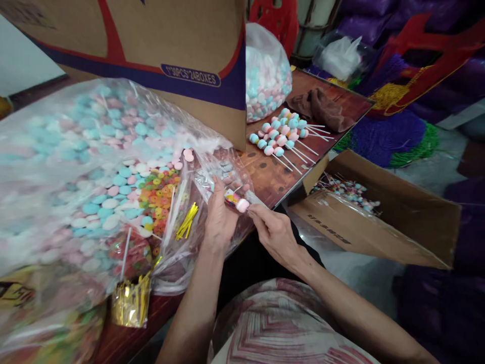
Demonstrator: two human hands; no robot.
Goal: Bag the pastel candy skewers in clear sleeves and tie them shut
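Note:
My left hand [220, 215] is closed around a small clear printed plastic wrapper [230, 196], its thumb pointing up. A marshmallow skewer [242, 205] sits partly in that wrapper, with a pink marshmallow showing at the open end. The fingertips of my right hand [275, 232] pinch the skewer's near end, just beside the pink marshmallow; the stick itself is mostly hidden. Just left of my left hand, several gold twist ties [187, 221] lie on clear plastic. Beyond my hands, finished marshmallow skewers [282, 132] lie piled on the wooden table [265, 174], white sticks pointing right.
A large clear bag of marshmallows [102, 119] covers the left side, with ring gummies [159, 197] at its opening. A tall carton [151, 35] stands behind it. An open carton [379, 222] with wrapped sweets sits lower right. A brown cloth [322, 108] lies at the table's far corner.

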